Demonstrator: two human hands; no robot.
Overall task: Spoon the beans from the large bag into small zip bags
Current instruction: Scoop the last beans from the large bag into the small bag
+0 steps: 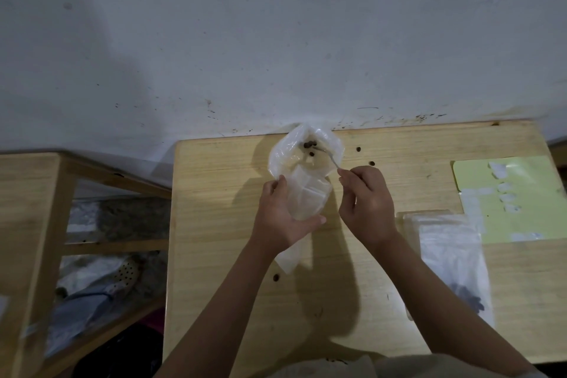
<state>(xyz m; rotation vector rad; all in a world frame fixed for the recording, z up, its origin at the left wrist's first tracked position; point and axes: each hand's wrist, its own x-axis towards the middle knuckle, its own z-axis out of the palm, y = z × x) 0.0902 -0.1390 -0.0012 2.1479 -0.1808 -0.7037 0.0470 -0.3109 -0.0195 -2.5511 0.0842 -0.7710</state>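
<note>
Left hand (283, 218) fingers curled round clear bag (302, 175), right hand (366, 196) fingers pinching spoon (328, 155) — bowl inside bag, among beans (309, 145)

The large bag (303, 159) is clear plastic, open at its far end near the wall, with a few dark beans (309, 146) inside. A thin metal spoon (325, 154) reaches into it. Some beans lie loose on the table. The small zip bags (448, 252) lie flat at right, one with dark beans inside.
</note>
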